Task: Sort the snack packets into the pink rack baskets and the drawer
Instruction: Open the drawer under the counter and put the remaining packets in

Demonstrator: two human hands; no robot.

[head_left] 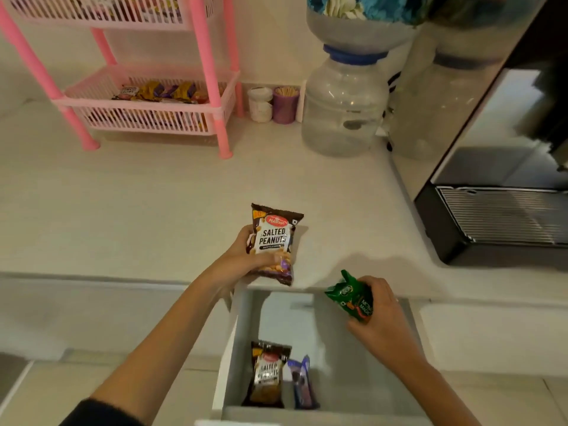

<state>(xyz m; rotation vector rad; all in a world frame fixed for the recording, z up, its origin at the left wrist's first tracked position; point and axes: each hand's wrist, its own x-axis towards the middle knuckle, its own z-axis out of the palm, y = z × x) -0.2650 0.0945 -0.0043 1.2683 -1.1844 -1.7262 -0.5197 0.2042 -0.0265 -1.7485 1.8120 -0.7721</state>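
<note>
My left hand (246,256) grips a brown salted peanuts packet (273,238) just above the counter's front edge. My right hand (379,312) holds a green snack packet (350,298) over the open white drawer (229,358) below the counter. Inside the drawer stand another salted peanuts packet (266,375) and a blue packet (301,384) side by side at the front left. The pink rack (212,72) stands at the back left of the counter. Its lower basket (92,103) holds several gold and purple wrapped snacks, and its upper basket (101,21) also holds packets.
A large water dispenser bottle (344,109) stands at the back centre. Beside it are a white jar (260,104) and a purple toothpick holder (285,104). A black and silver appliance with a drip tray (498,216) fills the right side. The white counter (138,204) spreads to the left.
</note>
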